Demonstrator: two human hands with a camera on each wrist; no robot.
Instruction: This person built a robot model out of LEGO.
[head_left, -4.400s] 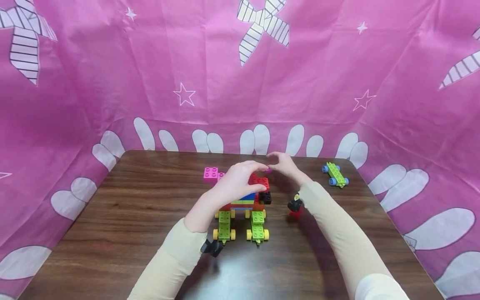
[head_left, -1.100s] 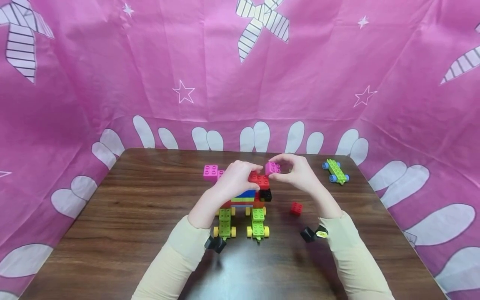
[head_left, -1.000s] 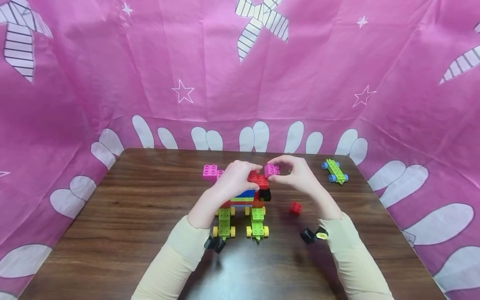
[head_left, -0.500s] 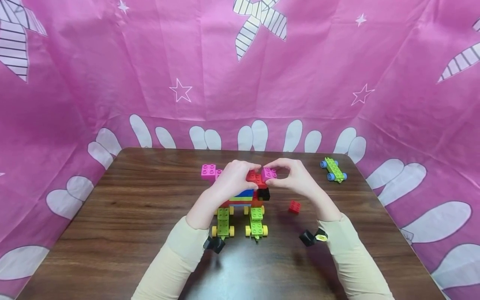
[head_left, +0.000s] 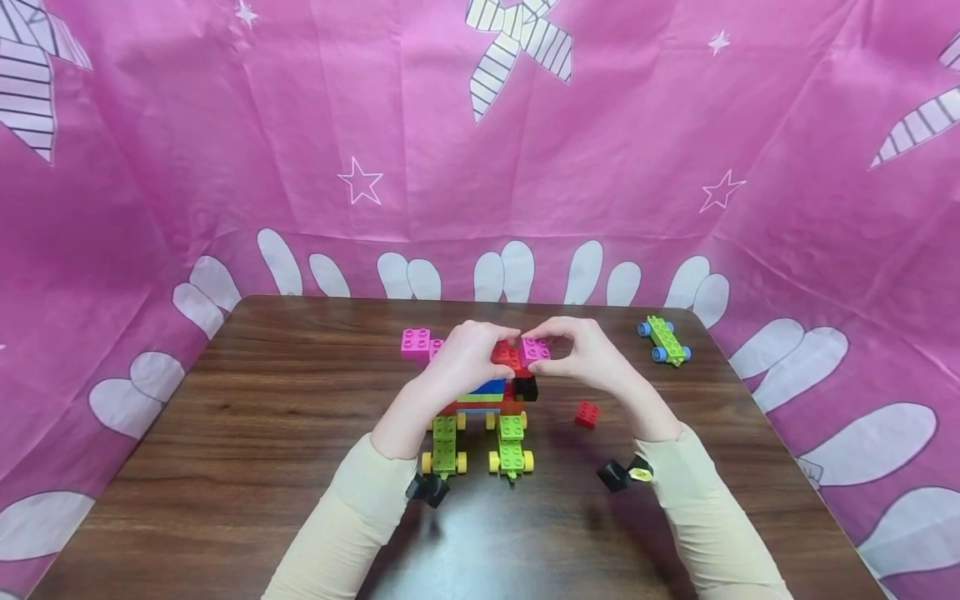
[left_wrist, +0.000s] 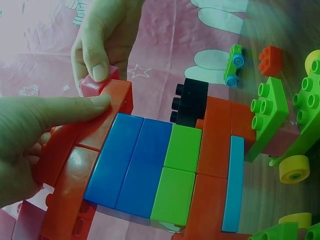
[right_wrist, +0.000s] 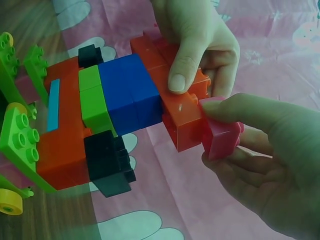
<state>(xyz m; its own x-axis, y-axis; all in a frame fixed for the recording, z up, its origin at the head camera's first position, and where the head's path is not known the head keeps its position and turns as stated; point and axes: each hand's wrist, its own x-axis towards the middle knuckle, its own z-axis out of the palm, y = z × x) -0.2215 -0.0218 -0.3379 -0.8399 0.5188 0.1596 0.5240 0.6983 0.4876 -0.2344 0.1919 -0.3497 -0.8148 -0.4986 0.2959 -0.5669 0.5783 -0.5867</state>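
A toy-brick figure stands on the table, with blue bricks and lime bricks under a red top row. My left hand grips that red row, thumb on its near face and fingers behind. At the row's right end, my right hand pinches a pink brick between thumb and fingers. In the right wrist view the pink brick sits right against the end of the red brick. Another pink brick juts from the figure's left end, partly covered by the left hand.
Black bricks stick out from the figure's sides. Lime wheeled bases with yellow wheels carry it. A loose red brick lies to the right, and a lime car base with blue wheels sits near the back right edge.
My right hand has brought the pink brick left and down from beside the figure to the red row's right end. The left hand keeps its grip on the red bricks.
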